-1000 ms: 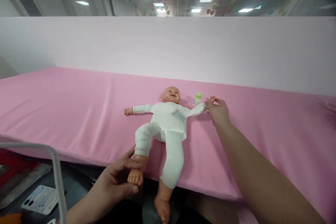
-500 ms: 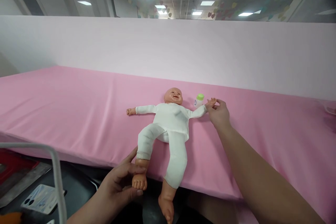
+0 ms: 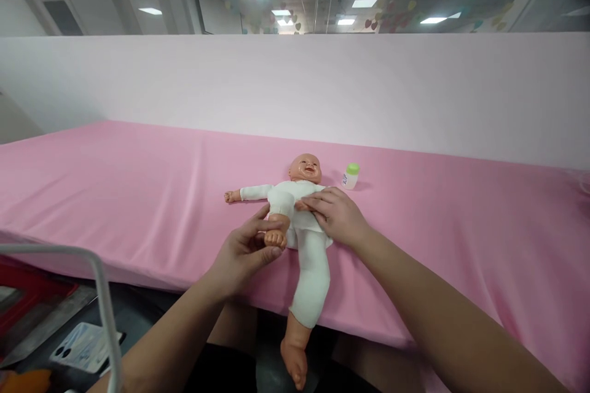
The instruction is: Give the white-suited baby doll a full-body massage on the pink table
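Note:
A baby doll [image 3: 299,221] in a white outfit lies on its back on the pink-covered table [image 3: 175,209], head toward the wall. My left hand [image 3: 244,252] is closed around the ankle and foot of one leg, which is bent up toward the doll's belly. The other leg stretches toward me, its foot past the table edge. Over the doll's chest, my right hand [image 3: 338,215] holds one of its arms folded inward; the doll's small hand shows at my fingertips, the rest of that arm mostly hidden. Its other arm lies straight out to the side.
A small bottle [image 3: 350,177] with a green cap stands beside the doll's head. Behind the table rises a white wall [image 3: 295,86] below glass. At lower left are a pale bent metal bar [image 3: 104,295], a phone [image 3: 85,347] on a dark surface, and something red.
My left hand has pushed the doll's leg up from the table edge toward its belly. My right hand has brought the doll's outstretched arm inward across its chest.

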`<state>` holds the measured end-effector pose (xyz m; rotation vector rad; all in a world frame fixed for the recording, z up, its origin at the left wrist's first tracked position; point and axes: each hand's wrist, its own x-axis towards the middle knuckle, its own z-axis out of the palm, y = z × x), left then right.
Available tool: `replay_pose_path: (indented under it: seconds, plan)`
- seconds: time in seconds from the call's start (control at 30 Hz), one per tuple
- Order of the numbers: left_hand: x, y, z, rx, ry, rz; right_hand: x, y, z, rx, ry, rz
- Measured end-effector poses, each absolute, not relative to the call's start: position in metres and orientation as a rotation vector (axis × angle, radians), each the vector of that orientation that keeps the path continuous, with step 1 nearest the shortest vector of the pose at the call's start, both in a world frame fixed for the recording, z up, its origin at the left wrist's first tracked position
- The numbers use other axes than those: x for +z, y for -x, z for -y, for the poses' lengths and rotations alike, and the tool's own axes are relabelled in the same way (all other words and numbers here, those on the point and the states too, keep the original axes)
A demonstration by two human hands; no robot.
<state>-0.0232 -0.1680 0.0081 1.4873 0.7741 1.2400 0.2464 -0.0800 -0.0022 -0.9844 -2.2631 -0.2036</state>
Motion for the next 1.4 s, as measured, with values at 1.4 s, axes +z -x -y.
replay_pose_path:
  seconds: [1.4]
  plan:
    - [-0.016,0.044,0.218,1.284,-1.592,-0.85,0.006,-0.282,0.071,0.13,1.23,1.54]
